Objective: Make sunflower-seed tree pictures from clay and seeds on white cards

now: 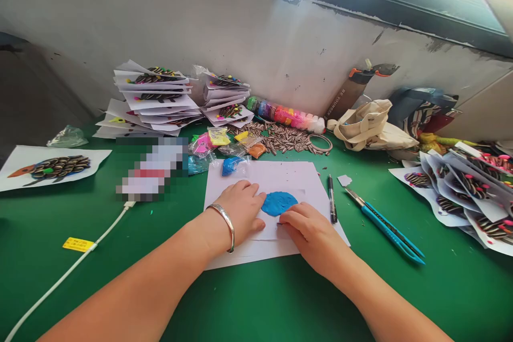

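A flat oval of blue modelling clay (279, 203) is spread on a small white sheet (260, 232), which lies over larger white paper (224, 261). My left hand (238, 211), with a silver bangle at the wrist, rests flat on the paper with its fingers stretched out and their tips at the oval's left edge. My right hand (306, 227) is closed in a pinch at the lower right edge of the clay. A small dark bit shows by its fingertips, too small to name. Thin drawn lines run below the oval.
A black pen (332, 200) and a blue utility knife (387, 228) with its blade out lie to the right. Behind are bagged clay (233, 165), sunflower seeds (286, 139) and stacked seed pictures (160, 99). A white cable (72, 270) crosses the green table at left.
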`<state>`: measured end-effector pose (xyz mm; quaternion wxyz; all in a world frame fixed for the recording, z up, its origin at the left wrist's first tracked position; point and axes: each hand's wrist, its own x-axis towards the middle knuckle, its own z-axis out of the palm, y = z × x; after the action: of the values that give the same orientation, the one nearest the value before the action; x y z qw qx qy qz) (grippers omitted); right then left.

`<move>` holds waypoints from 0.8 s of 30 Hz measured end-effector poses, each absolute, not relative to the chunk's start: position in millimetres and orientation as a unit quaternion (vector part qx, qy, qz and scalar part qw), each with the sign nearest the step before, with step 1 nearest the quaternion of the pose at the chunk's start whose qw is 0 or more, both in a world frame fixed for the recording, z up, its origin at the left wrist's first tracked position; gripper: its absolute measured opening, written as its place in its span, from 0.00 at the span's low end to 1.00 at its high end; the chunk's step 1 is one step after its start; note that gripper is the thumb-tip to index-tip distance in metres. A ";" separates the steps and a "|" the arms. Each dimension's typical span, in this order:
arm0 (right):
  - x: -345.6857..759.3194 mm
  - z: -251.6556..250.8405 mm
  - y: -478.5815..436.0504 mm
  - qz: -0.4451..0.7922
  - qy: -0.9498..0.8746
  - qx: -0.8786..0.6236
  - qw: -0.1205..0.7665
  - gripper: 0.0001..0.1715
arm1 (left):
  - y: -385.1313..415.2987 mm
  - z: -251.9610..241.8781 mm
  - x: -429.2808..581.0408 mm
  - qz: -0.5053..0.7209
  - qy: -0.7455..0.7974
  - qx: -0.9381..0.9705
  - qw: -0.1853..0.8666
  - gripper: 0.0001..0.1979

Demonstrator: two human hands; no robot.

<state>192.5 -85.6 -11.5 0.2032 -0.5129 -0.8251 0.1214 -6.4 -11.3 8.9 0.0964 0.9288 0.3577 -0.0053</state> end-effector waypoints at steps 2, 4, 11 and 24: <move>193.6 -13.0 -84.5 0.124 -0.819 -0.522 0.204 0.13 | -11.3 8.2 -6.2 -0.005 0.360 0.928 0.096 0.24; 193.6 -14.7 -84.0 0.123 -0.813 -0.529 0.209 0.12 | -11.5 7.6 -5.7 -0.006 0.363 0.927 0.095 0.25; 180.4 -18.0 -81.0 0.095 -0.833 -0.496 0.225 0.11 | -12.3 5.7 -5.6 -0.003 0.365 0.927 0.089 0.24; 178.1 -23.9 -79.4 0.051 -0.819 -0.523 0.231 0.10 | -12.6 6.5 -3.8 -0.014 0.375 0.921 0.106 0.22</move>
<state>178.1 -79.4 -23.9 0.2312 -0.5228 -0.8189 0.0507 -3.8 -12.6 6.5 0.1056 0.9211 0.3746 -0.0135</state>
